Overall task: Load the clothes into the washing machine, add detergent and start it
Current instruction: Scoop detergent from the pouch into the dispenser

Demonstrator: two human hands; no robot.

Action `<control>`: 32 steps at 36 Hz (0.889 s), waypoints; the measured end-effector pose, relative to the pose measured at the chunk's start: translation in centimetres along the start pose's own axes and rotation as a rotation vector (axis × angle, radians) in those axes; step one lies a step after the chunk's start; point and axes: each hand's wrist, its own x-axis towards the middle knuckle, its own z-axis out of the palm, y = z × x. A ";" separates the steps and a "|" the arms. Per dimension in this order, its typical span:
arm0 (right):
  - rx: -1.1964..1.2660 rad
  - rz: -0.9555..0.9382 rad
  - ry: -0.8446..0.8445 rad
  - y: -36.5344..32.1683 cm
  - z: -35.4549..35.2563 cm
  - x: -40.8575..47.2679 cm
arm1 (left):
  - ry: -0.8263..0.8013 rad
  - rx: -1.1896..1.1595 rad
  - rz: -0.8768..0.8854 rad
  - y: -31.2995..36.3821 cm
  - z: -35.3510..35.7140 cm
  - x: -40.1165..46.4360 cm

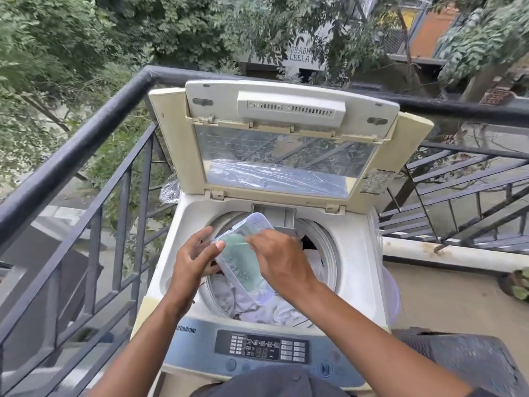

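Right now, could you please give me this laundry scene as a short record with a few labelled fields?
setting: balcony with a black metal railing
washing machine: top-loader, lid raised
drum contents: pale clothes inside
clear plastic container: held tilted over the drum, greenish contents showing
left hand: grips the container's left edge
right hand: fingers at the container's top, exact grip unclear
control panel: display lit, digits too blurred to read

Clear plastic container; matt metal railing.
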 end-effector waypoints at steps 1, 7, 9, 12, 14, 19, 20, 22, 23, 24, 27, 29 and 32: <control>-0.001 -0.018 0.022 -0.4 0.0 0.0 | 0.000 0.001 -0.005 0.1 0.0 0.0; 0.004 -0.146 0.030 -0.5 0.9 0.0 | 0.022 0.008 0.000 0.5 0.0 -0.2; -0.001 -0.217 -0.028 -0.2 1.0 -0.1 | 0.028 0.003 0.002 0.7 0.0 -0.2; -0.018 -0.256 -0.108 0.4 1.0 -0.3 | 0.035 -0.013 -0.004 0.8 -0.2 0.0; -0.032 -0.263 -0.170 0.9 0.9 -0.4 | 0.039 -0.019 -0.001 0.8 -0.2 0.1; -0.144 -0.241 -0.269 1.8 0.2 -0.6 | 0.047 -0.012 0.018 0.8 -0.2 0.2; -0.164 -0.226 -0.253 1.7 0.0 -0.7 | 0.048 -0.009 0.022 0.8 -0.2 0.2; -0.192 -0.192 -0.184 1.4 -0.1 -0.6 | 0.051 0.002 0.023 0.8 -0.1 0.1; -0.196 -0.180 -0.143 1.3 -0.1 -0.5 | 0.052 0.013 0.022 0.8 0.0 0.1; -0.196 -0.170 -0.109 1.2 -0.2 -0.5 | 0.055 0.024 0.021 0.8 0.0 0.0; -0.216 -0.128 -0.110 1.1 0.1 -0.5 | 0.063 0.059 0.025 0.7 -0.1 0.0; -0.236 -0.096 -0.165 1.4 0.6 -0.8 | 0.067 0.079 0.029 0.7 -0.2 0.1; -0.235 -0.065 -0.266 1.6 0.9 -1.3 | 0.082 0.107 0.029 0.5 -0.6 0.2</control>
